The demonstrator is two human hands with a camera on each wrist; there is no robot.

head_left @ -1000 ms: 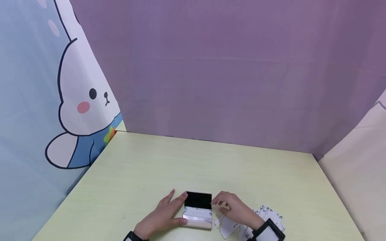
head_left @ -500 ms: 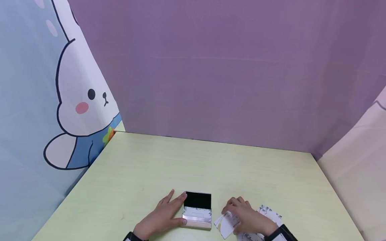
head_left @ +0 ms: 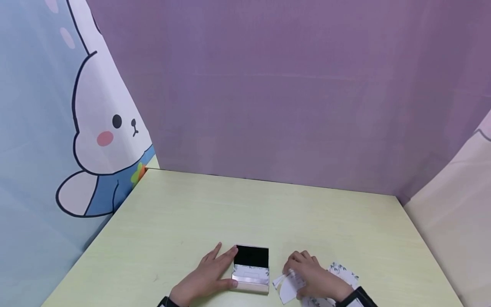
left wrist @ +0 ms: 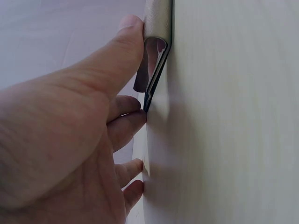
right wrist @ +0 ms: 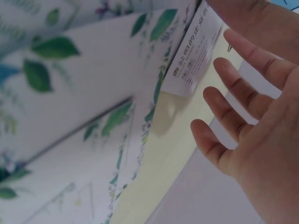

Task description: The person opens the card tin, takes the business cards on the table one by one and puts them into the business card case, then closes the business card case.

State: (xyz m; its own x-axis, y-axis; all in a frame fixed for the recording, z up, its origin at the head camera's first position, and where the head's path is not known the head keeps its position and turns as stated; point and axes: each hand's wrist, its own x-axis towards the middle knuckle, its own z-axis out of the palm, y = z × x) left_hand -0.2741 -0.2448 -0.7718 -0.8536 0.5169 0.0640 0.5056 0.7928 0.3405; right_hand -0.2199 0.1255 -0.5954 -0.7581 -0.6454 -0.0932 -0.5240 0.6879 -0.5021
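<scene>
A card case (head_left: 250, 286) lies on the table in the head view. Its inside is black, with a metallic band and a leaf-printed white card (head_left: 251, 271) across its lower half. My left hand (head_left: 207, 273) is spread at the case's left side, thumb on the lower corner and index fingertip on the upper one. In the left wrist view the thumb presses the case's rounded beige edge (left wrist: 158, 21). To the right, my right hand (head_left: 314, 279) reaches over loose business cards (head_left: 289, 290). In the right wrist view its fingers are loosely extended beside a printed card (right wrist: 194, 60).
More leaf-printed cards (head_left: 343, 273) lie spread under and beyond the right wrist. The pale yellow-green table (head_left: 245, 209) extends back to a purple curtain (head_left: 276, 94). A blue curtain with a cartoon rabbit (head_left: 111, 140) hangs at the left, a pale cloth (head_left: 456, 192) at the right.
My right hand has moved away from the case's right edge to the loose cards, then stayed there. The left hand and the case have not moved.
</scene>
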